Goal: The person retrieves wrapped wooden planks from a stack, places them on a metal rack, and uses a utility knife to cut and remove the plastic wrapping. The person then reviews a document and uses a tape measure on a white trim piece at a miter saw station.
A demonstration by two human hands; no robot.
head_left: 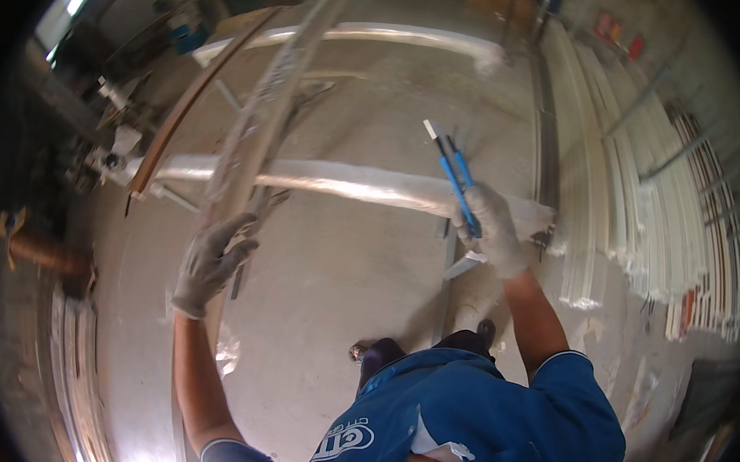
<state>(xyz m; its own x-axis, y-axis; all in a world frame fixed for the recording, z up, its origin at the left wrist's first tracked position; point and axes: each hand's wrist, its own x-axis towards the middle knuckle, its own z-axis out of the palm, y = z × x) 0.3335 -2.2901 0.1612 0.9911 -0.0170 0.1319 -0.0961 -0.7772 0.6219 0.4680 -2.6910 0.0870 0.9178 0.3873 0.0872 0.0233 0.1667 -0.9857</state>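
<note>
Blue shirt (478,410), gloved hands (494,227), slim blue shafts (453,178) in right.

Head-worn fisheye, close above blue shirt (494,416), facing floor (325,262).

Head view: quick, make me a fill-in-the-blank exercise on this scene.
The right hand holds a tool that is mostly ____ in colour.
The left hand wears a pale ____.
The long bar crossing over the shiny crossbar runs closest to the ____ hand.

Missing words: blue; glove; left.
</note>
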